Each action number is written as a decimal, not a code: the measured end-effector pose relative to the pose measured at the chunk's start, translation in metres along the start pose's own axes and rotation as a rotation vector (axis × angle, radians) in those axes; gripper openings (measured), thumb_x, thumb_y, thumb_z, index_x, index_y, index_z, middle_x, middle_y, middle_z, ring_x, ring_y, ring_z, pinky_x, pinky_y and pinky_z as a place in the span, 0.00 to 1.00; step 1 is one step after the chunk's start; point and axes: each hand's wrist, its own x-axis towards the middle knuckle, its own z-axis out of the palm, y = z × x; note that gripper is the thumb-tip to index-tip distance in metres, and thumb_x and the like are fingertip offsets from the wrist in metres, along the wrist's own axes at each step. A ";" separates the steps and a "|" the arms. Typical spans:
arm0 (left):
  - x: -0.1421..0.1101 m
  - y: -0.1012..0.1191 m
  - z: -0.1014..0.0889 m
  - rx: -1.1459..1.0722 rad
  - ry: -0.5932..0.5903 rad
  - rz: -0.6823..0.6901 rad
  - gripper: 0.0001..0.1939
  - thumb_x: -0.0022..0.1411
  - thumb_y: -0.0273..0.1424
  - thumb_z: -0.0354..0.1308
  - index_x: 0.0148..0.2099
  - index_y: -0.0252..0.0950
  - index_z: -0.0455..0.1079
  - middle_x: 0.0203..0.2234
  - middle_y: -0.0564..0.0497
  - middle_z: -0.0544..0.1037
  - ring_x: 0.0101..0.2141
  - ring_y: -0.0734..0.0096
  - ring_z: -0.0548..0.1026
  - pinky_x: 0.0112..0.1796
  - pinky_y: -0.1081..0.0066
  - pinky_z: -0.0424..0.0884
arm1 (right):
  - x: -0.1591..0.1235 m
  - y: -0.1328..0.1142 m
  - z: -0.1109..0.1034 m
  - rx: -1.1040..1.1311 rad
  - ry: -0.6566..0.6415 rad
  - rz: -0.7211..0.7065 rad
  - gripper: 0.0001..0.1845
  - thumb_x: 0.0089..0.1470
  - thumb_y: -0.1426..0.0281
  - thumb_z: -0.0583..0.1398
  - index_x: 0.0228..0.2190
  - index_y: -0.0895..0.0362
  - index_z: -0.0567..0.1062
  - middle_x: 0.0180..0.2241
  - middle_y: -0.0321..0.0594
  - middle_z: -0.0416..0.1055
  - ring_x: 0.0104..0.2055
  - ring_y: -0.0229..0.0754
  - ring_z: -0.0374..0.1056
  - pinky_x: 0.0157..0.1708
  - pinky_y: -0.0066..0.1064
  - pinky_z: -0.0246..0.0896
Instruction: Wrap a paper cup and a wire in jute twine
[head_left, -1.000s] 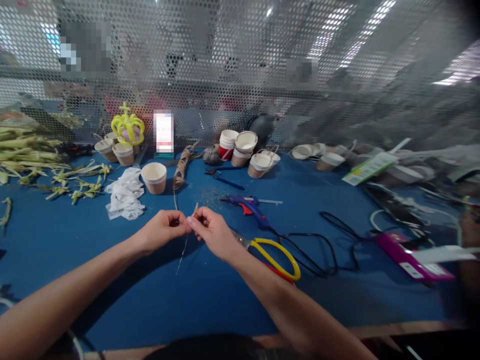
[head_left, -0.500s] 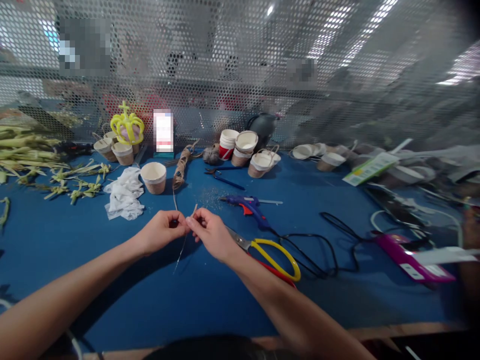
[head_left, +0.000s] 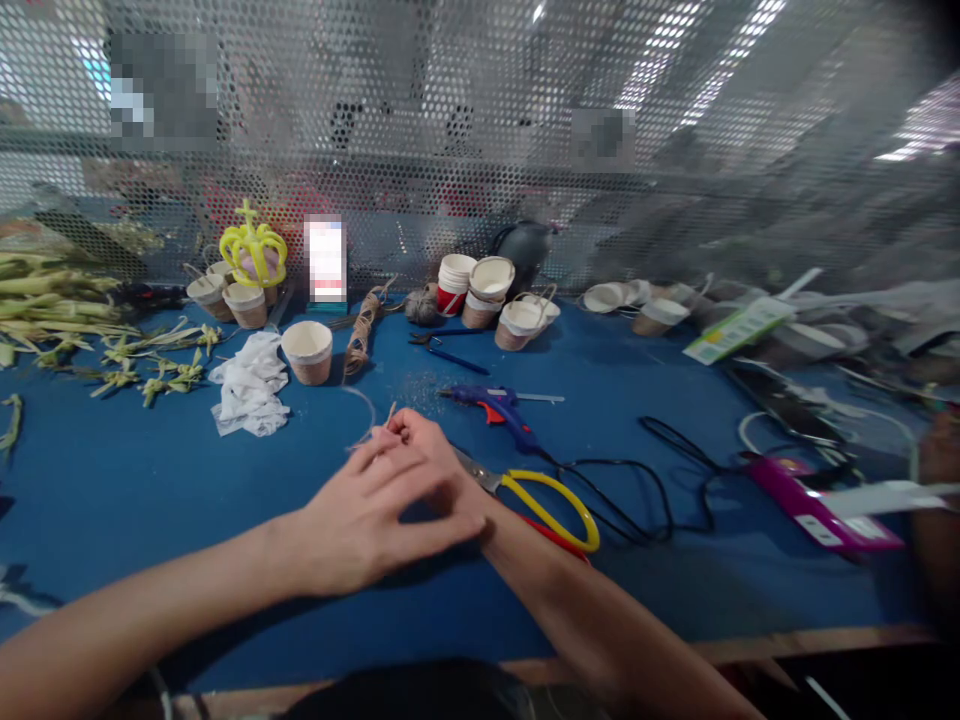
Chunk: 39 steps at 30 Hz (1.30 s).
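Right now, the left hand (head_left: 367, 510) reaches across the right hand (head_left: 427, 450) and hides part of it; the right hand pinches a thin bit of string (head_left: 391, 411); whether the left hand grips too, I can't tell; the string bundle (head_left: 362, 338) is at eleven o'clock on the worktop (head_left: 315, 645); scissors (head_left: 536, 477), partly covered, lie near four o'clock.

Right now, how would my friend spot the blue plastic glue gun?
On the blue table, find the big scissors with one yellow handle and one red. Just beyond them lies the glue gun. Unlike the blue-handled pliers farther back, it has a red trigger and black cord.
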 end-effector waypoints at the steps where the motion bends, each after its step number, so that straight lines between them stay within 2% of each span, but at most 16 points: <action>1: 0.000 0.004 0.004 0.020 -0.047 0.018 0.20 0.58 0.28 0.50 0.53 0.43 0.60 0.44 0.45 0.68 0.45 0.61 0.62 0.48 0.58 0.55 | 0.000 0.000 0.001 0.002 -0.006 0.003 0.09 0.45 0.67 0.57 0.20 0.55 0.61 0.16 0.28 0.60 0.20 0.33 0.57 0.23 0.28 0.55; 5: -0.002 0.004 0.011 0.017 -0.018 0.051 0.15 0.60 0.25 0.46 0.50 0.33 0.63 0.41 0.44 0.72 0.44 0.63 0.64 0.47 0.61 0.57 | 0.000 0.002 0.004 -0.012 -0.029 0.030 0.09 0.44 0.67 0.57 0.20 0.55 0.60 0.17 0.27 0.58 0.21 0.33 0.57 0.24 0.27 0.55; 8: -0.005 -0.003 0.008 -0.056 0.091 0.057 0.09 0.60 0.25 0.48 0.40 0.34 0.67 0.34 0.48 0.75 0.40 0.67 0.68 0.45 0.64 0.60 | 0.001 0.002 0.006 -0.041 -0.001 0.026 0.09 0.43 0.71 0.56 0.18 0.56 0.59 0.16 0.27 0.57 0.20 0.32 0.55 0.23 0.27 0.54; 11: -0.007 -0.008 0.006 -0.103 0.136 -0.048 0.05 0.58 0.27 0.50 0.33 0.35 0.67 0.26 0.51 0.75 0.33 0.71 0.70 0.42 0.66 0.63 | 0.002 0.002 0.006 -0.082 0.038 -0.014 0.08 0.40 0.75 0.56 0.17 0.56 0.60 0.15 0.27 0.57 0.19 0.32 0.54 0.22 0.26 0.52; 13: -0.007 -0.007 0.008 -0.078 0.134 -0.113 0.06 0.58 0.28 0.51 0.38 0.34 0.67 0.31 0.47 0.76 0.36 0.68 0.70 0.42 0.64 0.63 | 0.001 0.002 0.005 -0.096 0.039 -0.025 0.08 0.41 0.77 0.55 0.17 0.56 0.60 0.16 0.28 0.57 0.20 0.33 0.55 0.22 0.27 0.53; 16: -0.006 -0.001 0.010 -0.083 0.089 0.017 0.13 0.58 0.29 0.52 0.46 0.31 0.65 0.41 0.43 0.74 0.47 0.62 0.65 0.48 0.61 0.58 | 0.001 0.005 0.004 -0.085 0.006 -0.038 0.07 0.44 0.73 0.56 0.19 0.55 0.61 0.17 0.30 0.60 0.22 0.34 0.58 0.24 0.28 0.55; 18: -0.005 0.002 0.008 -0.186 0.042 0.148 0.08 0.58 0.29 0.52 0.38 0.32 0.69 0.33 0.47 0.77 0.44 0.66 0.68 0.49 0.64 0.58 | 0.001 0.006 0.004 -0.038 -0.022 -0.035 0.09 0.46 0.68 0.56 0.20 0.55 0.61 0.17 0.30 0.62 0.20 0.34 0.60 0.23 0.28 0.57; 20: -0.006 0.001 0.004 -0.294 0.034 0.148 0.10 0.57 0.29 0.52 0.25 0.35 0.67 0.20 0.52 0.75 0.32 0.72 0.72 0.45 0.67 0.63 | 0.000 0.005 0.004 0.038 -0.016 -0.050 0.10 0.46 0.65 0.56 0.21 0.56 0.60 0.17 0.30 0.63 0.19 0.34 0.60 0.23 0.28 0.57; 22: -0.006 -0.006 0.001 -0.280 0.128 -0.008 0.11 0.57 0.28 0.52 0.22 0.35 0.64 0.16 0.53 0.71 0.24 0.74 0.69 0.36 0.68 0.67 | 0.000 0.004 0.002 0.110 0.028 -0.100 0.11 0.46 0.64 0.56 0.21 0.56 0.60 0.17 0.30 0.63 0.19 0.33 0.60 0.23 0.27 0.57; 24: -0.007 -0.017 -0.001 -0.230 0.262 -0.294 0.05 0.56 0.29 0.52 0.28 0.34 0.65 0.22 0.49 0.72 0.27 0.71 0.68 0.31 0.69 0.67 | -0.002 0.002 0.000 0.156 0.071 -0.152 0.12 0.46 0.64 0.57 0.21 0.56 0.60 0.17 0.29 0.63 0.19 0.32 0.59 0.23 0.26 0.56; 25: -0.007 -0.022 0.000 -0.242 0.274 -0.420 0.04 0.55 0.29 0.53 0.32 0.33 0.65 0.26 0.48 0.73 0.30 0.69 0.69 0.32 0.68 0.67 | -0.002 0.001 -0.001 0.170 0.084 -0.172 0.12 0.46 0.64 0.57 0.20 0.56 0.61 0.17 0.29 0.62 0.20 0.32 0.59 0.23 0.26 0.56; 27: -0.008 -0.031 0.003 -0.339 0.196 -0.610 0.11 0.54 0.32 0.55 0.39 0.33 0.63 0.33 0.46 0.72 0.35 0.67 0.70 0.36 0.67 0.67 | -0.004 0.000 -0.003 0.178 0.086 -0.205 0.12 0.46 0.64 0.58 0.21 0.56 0.61 0.18 0.30 0.63 0.21 0.32 0.60 0.24 0.26 0.56; 29: -0.008 -0.035 0.007 -0.495 0.075 -0.687 0.16 0.53 0.34 0.56 0.44 0.34 0.61 0.36 0.46 0.72 0.37 0.68 0.70 0.37 0.68 0.67 | -0.006 0.000 -0.004 0.172 0.057 -0.229 0.11 0.47 0.64 0.58 0.21 0.56 0.62 0.19 0.31 0.64 0.23 0.33 0.61 0.26 0.27 0.58; 32: -0.009 -0.035 0.012 -0.660 -0.030 -0.747 0.15 0.54 0.35 0.54 0.42 0.34 0.60 0.33 0.48 0.72 0.29 0.73 0.70 0.30 0.72 0.68 | -0.008 -0.001 -0.007 0.146 0.027 -0.247 0.11 0.47 0.64 0.58 0.22 0.56 0.61 0.21 0.31 0.64 0.24 0.33 0.62 0.28 0.28 0.58; 35: -0.009 -0.033 0.012 -0.704 -0.028 -0.826 0.13 0.55 0.37 0.53 0.37 0.33 0.63 0.24 0.53 0.71 0.21 0.78 0.65 0.22 0.76 0.63 | -0.008 -0.001 -0.008 0.119 0.028 -0.247 0.12 0.47 0.64 0.58 0.21 0.56 0.61 0.20 0.31 0.62 0.23 0.33 0.60 0.26 0.27 0.57; 39: -0.008 -0.031 0.008 -0.589 0.034 -0.834 0.10 0.54 0.36 0.54 0.31 0.33 0.65 0.17 0.57 0.65 0.18 0.80 0.60 0.20 0.78 0.57 | -0.008 -0.003 -0.008 0.138 -0.004 -0.241 0.12 0.47 0.64 0.58 0.21 0.57 0.62 0.19 0.31 0.62 0.21 0.33 0.61 0.25 0.27 0.58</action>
